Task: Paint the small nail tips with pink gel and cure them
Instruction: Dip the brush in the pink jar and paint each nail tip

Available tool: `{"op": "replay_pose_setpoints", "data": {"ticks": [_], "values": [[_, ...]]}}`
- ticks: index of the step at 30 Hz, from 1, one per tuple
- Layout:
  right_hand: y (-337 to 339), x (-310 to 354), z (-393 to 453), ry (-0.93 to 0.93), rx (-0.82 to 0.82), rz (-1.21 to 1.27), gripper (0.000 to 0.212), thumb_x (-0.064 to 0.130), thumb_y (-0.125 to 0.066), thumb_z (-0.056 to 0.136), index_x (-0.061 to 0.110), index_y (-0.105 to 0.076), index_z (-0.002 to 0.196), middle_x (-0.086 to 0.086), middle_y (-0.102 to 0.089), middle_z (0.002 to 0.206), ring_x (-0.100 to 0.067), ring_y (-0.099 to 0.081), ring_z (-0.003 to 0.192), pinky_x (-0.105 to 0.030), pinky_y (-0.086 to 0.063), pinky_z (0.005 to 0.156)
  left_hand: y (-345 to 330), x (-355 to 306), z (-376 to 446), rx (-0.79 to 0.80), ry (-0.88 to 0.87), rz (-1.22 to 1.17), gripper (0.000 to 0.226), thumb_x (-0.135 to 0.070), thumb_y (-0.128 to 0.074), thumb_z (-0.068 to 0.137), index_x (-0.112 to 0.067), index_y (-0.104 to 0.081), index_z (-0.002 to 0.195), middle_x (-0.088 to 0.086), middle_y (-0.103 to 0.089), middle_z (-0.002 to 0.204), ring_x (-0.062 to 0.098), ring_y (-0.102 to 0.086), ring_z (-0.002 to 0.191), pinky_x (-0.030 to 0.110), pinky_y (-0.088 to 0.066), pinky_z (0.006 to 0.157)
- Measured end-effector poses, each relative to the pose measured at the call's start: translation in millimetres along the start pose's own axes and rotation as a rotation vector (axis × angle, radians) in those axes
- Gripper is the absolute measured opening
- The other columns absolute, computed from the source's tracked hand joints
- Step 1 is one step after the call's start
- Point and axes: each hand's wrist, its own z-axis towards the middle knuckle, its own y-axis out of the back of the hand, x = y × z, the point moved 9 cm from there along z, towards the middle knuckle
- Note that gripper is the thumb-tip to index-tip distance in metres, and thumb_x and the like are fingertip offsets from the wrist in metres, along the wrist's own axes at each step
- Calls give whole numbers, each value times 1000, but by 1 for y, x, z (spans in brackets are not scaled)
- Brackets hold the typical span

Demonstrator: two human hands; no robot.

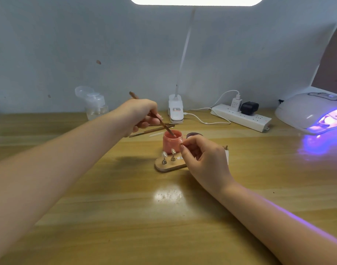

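- Presently the left hand point(142, 115) pinches a slim brush point(152, 114) between thumb and fingers; its long axis slopes from upper left down to the right, with the tip inside the open pink gel jar point(172, 142).
- The right hand point(204, 159) sits just right of the jar, fingers curled, thumb and forefinger pinching something small; what it is cannot be told.
- Nail tips point(173, 151) stand on pegs in a wooden holder point(168, 166), directly in front of the jar, just below the brush tip.
- Judgement: a short draw toward the person brings the brush onto them; the left hand does the painting.
- The curing lamp point(313, 113) glows violet, well apart to the right, nearer the right hand.
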Motion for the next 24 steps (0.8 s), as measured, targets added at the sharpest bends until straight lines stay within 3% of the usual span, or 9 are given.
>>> {"op": "replay_pose_setpoints", "data": {"ticks": [3,6,13,16,18,21,24], "values": [[0,1,0,3,9,-2,4,7,-70,84,6,-70,88,-1,-66,71,-15,-59,63,-34,-50,60,10,23,2,53,111,-149,22,-20,-46,87,-11,-66,87,-7,-58,49,8,-39,47,20,-26,47],[1,1,0,2,5,0,4,6,-70,84,7,-70,88,-1,-66,72,-14,-59,64,-32,-50,61,16,40,4,106,172,-277,22,-18,-44,86,-12,-64,79,-7,-56,49,7,-39,41,19,-26,50],[2,1,-1,2,4,-5,5,7,-70,84,8,-70,89,-2,-67,72,-14,-60,64,-34,-51,62,35,58,0,72,144,-422,24,-15,-44,88,-10,-66,79,-5,-58,51,6,-41,40,20,-28,51],[2,0,0,-11,10,-2,6,7,-70,85,8,-71,90,-2,-68,74,-16,-62,66,-37,-52,64,39,48,-12,5,-16,-502,21,-16,-50,89,-9,-69,83,-3,-62,55,7,-45,48,19,-33,50],[2,-1,0,-25,9,-2,6,8,-70,85,8,-71,91,-2,-68,75,-15,-62,68,-38,-53,66,39,36,-27,-54,-230,-477,20,-15,-53,91,-11,-71,83,-1,-65,60,7,-49,54,18,-38,51],[4,-2,0,-44,1,12,7,8,-70,85,8,-71,92,-1,-68,76,-14,-63,69,-37,-54,67,29,24,-66,-149,-552,-292,17,-18,-57,90,-21,-73,86,-2,-71,69,5,-59,62,16,-47,58],[4,-1,0,-44,5,14,6,7,-70,84,8,-71,91,1,-68,76,-13,-63,69,-36,-54,66,13,24,-100,-197,-711,-167,15,-24,-57,86,-27,-71,89,-5,-71,75,14,-62,67,21,-48,59]]}}
